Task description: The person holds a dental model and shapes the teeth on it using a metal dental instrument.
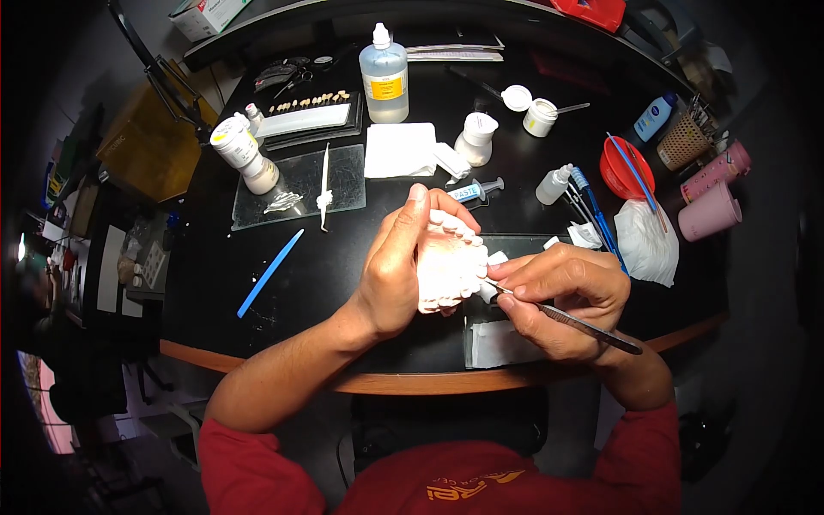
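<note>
A pale pinkish-white dental cast [448,264] with a row of teeth is gripped in my left hand [396,266], thumb along its near side and fingers behind it. My right hand [568,296] pinches a slim metal dental instrument [588,326] with a dark textured handle. Its tip is at the teeth on the cast's right side; whether it touches them I cannot tell. Fingers of the right hand rest close beside the cast. Behind and below the hands lies a glass slab with a white paper pad [502,345], partly covered by my right hand.
A glass plate [296,184] carries a white-handled spatula [325,184]. Nearby are a blue stick [270,273], a large dropper bottle [384,81], a shade guide [307,118], a paste syringe [475,190], an open jar [541,118] and a red bowl [625,167]. The wooden table edge [412,383] runs in front.
</note>
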Motion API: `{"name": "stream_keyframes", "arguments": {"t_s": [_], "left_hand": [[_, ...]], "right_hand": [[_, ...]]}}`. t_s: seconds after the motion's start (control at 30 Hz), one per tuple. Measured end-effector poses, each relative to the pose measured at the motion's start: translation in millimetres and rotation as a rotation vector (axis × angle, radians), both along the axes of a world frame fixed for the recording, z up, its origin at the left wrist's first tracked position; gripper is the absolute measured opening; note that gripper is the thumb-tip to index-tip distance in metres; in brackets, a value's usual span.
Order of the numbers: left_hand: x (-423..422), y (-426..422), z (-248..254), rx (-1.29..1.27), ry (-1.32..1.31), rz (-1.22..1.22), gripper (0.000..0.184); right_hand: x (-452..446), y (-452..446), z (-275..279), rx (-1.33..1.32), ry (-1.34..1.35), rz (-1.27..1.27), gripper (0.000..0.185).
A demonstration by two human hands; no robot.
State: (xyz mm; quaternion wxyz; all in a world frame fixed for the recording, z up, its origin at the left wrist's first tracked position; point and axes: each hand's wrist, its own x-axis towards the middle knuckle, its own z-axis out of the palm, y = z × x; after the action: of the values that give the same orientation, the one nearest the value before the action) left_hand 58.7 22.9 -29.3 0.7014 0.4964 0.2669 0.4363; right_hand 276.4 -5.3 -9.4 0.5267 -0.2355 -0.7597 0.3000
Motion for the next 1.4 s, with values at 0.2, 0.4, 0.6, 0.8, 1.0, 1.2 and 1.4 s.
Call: {"name": "stream_keyframes", "arguments": {"t_s": [0.2, 0.4, 0.6, 0.8, 1.0, 1.2, 1.4], "left_hand": [[4.0, -3.4, 3.6, -0.004, 0.060, -0.048, 0.073], [7.4, -7.9, 4.6, -0.053, 0.094, -0.067, 0.068], [6.3, -11.0, 9.0, -0.075, 0.168, -0.050, 0.060], [7.3, -10.0, 9.8, 0.012, 0.248, -0.027, 0.066], [9.8, -9.3, 2.5, 0.125, 0.268, 0.021, 0.071], [13.7, -15.2, 3.4, 0.109, 0.233, 0.063, 0.072], [12.2, -16.7, 3.2, 0.137, 0.250, 0.051, 0.073]], "right_hand": [[3.7, 4.0, 0.6, 0.020, 0.015, -0.047, 0.016], [1.4, 5.8, -3.3, -0.006, -0.020, -0.042, 0.012], [-0.8, 7.6, -6.5, 0.027, -0.040, -0.055, 0.011], [-3.4, 6.9, -8.4, 0.093, -0.057, -0.085, 0.011], [-3.8, 7.1, -9.4, 0.112, -0.060, -0.079, 0.012], [-3.8, 7.0, -10.8, 0.100, -0.051, -0.081, 0.014], [-3.4, 5.9, -8.0, 0.048, -0.052, -0.071, 0.015]]}}
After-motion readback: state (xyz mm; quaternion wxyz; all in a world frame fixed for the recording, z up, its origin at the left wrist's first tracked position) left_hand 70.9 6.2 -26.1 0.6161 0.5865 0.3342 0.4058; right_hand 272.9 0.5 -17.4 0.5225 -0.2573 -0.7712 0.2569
